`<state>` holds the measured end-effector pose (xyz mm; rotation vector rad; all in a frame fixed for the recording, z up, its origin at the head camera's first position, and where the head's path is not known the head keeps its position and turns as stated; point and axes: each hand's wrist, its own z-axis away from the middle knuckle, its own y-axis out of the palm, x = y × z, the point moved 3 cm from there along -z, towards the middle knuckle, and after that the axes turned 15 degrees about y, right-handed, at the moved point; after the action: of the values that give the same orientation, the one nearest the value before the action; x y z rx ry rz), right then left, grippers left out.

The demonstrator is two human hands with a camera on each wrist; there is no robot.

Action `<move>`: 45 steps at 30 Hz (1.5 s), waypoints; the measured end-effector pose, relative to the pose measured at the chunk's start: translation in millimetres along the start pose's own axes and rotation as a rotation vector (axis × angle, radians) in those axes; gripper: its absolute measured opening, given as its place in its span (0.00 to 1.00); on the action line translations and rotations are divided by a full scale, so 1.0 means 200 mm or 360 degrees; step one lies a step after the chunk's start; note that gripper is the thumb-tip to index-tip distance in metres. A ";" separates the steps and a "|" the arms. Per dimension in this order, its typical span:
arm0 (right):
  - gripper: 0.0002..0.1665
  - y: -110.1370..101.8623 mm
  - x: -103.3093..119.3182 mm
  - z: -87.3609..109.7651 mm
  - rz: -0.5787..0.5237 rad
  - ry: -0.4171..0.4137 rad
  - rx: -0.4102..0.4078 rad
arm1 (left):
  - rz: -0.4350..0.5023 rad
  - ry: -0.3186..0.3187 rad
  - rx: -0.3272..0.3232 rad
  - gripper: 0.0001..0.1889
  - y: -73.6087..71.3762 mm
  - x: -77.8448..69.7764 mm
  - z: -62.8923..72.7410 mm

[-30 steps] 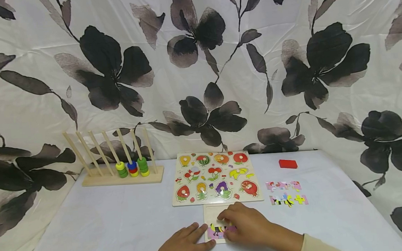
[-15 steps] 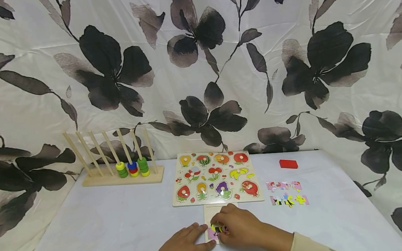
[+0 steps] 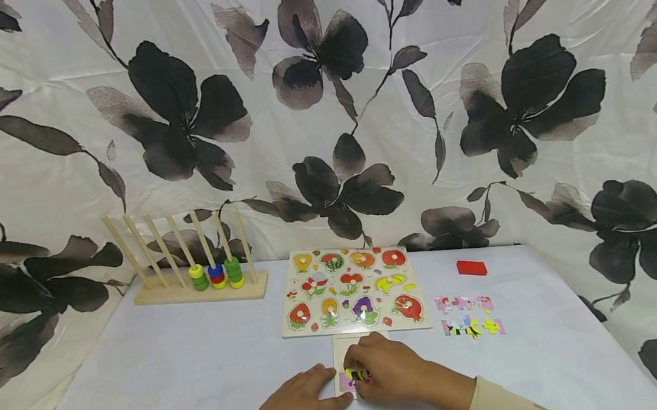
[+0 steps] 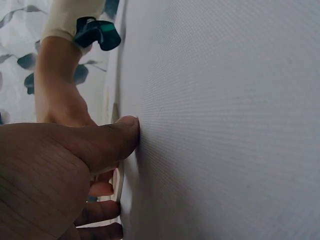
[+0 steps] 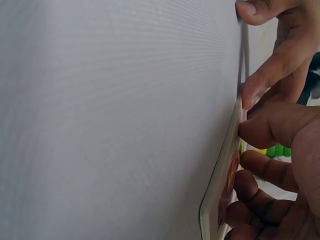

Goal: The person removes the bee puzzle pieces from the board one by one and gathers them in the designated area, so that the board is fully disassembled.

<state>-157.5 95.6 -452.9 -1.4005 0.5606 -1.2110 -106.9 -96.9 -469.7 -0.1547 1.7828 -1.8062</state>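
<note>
A small wooden puzzle tray (image 3: 337, 352) lies on the table just in front of the fruit board, with bee-patterned jigsaw pieces (image 3: 347, 383) at its near end. My right hand (image 3: 394, 370) reaches over the tray from the right, thumb and curled fingers pinching a bee puzzle piece there and covering much of it. In the right wrist view its thumb and forefinger come together close over the tray. My left hand (image 3: 296, 403) lies with extended fingers, fingertips at the tray's left edge. The left wrist view shows its thumb (image 4: 120, 135) low against the tablecloth.
A fruit peg puzzle board (image 3: 356, 327) sits behind the tray. To the right are two rows of loose jigsaw pieces (image 3: 473, 327) and a red block (image 3: 471, 268). A wooden peg stand (image 3: 163, 296) with coloured rings stands at the back left.
My right hand has moved a little left over the tray, its fingers closing in on the bee pieces and covering the pink part. The left hand stays nearly still.
</note>
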 end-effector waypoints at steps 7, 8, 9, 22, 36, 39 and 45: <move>0.18 0.00 0.00 -0.01 -0.0021 0.0037 0.0033 | 0.0002 0.0004 -0.0009 0.34 0.00 0.00 0.00; 0.18 0.01 0.00 -0.01 -0.0025 0.0041 0.0037 | 0.0002 0.0003 -0.0008 0.34 0.00 0.00 0.00; 0.18 0.01 0.00 -0.01 -0.0029 0.0043 0.0041 | 0.0001 0.0002 -0.0007 0.34 0.00 0.00 0.00; 0.17 -0.02 0.01 -0.01 -0.0058 -0.0004 0.0019 | -0.0016 0.0027 -0.0004 0.32 0.00 0.00 0.00; 0.20 -0.01 0.04 0.00 -0.0030 -0.0010 -0.0014 | -0.0083 0.0102 -0.0052 0.30 0.00 0.01 0.00; 0.20 -0.01 0.04 -0.01 -0.0020 -0.0009 -0.0022 | -0.0078 0.0099 -0.0050 0.31 0.00 0.01 0.00; 0.21 -0.02 0.01 0.01 -0.0040 0.0015 -0.0069 | -0.0019 0.0021 0.0014 0.34 -0.01 0.01 0.00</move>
<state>-157.0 96.5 -448.0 -1.4428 0.5806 -1.2328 -108.5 -97.2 -469.1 -0.1501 1.7865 -1.8271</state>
